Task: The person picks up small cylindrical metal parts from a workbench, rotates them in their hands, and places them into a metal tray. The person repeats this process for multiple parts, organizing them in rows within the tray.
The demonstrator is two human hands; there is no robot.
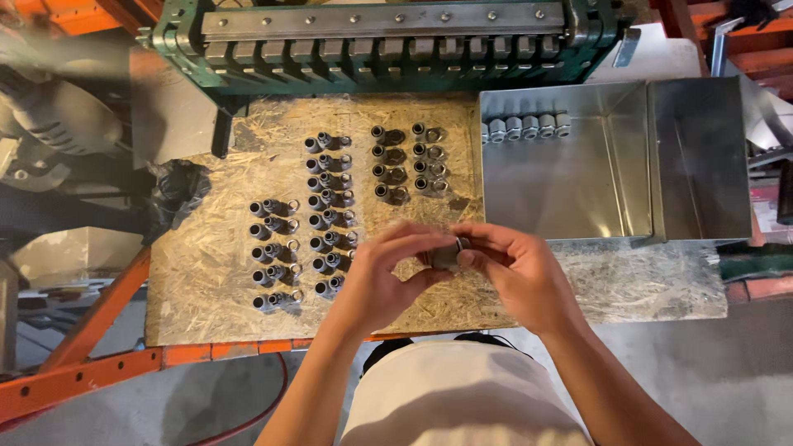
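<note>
Both my hands meet over the front of a chipboard worktop [206, 272]. My left hand [384, 277] and my right hand [516, 272] pinch a small grey metal fitting [450, 252] between their fingertips. Rows of similar dark metal fittings [326, 215] lie in columns on the board just beyond my left hand. More fittings [409, 161] sit in two short columns farther back.
A shiny metal tray [611, 190] stands at the right with a row of several assembled fittings [529, 125] at its back left corner. A green machine with a toothed metal bar [388, 41] spans the back. Orange frame beams [91, 363] run at the lower left.
</note>
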